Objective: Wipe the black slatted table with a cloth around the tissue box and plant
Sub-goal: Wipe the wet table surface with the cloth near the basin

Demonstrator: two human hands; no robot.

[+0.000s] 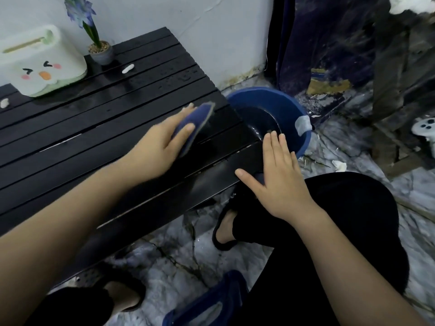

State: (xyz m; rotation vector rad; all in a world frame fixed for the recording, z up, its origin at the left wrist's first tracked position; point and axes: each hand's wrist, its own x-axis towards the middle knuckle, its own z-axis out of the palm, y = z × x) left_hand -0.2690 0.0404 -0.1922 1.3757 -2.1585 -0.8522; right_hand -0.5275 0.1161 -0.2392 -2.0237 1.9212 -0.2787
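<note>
The black slatted table [98, 118] fills the left half of the view, its slats wet and shiny. My left hand [162, 142] holds a blue cloth [196, 124] pressed against the slats near the table's right end. My right hand [275, 175] lies flat, fingers spread, on the table's right front corner. A white and green tissue box [40, 64] with a cartoon face stands at the back left. Beside it, against the wall, is a small grey pot with a purple-flowered plant [100, 49].
A blue basin [294, 109] holding water sits on the floor just past the table's right end. Small white bits [127, 68] lie on the slats near the plant and at the left edge. My knees and sandalled feet are below, on a marbled floor. A dark curtain hangs at right.
</note>
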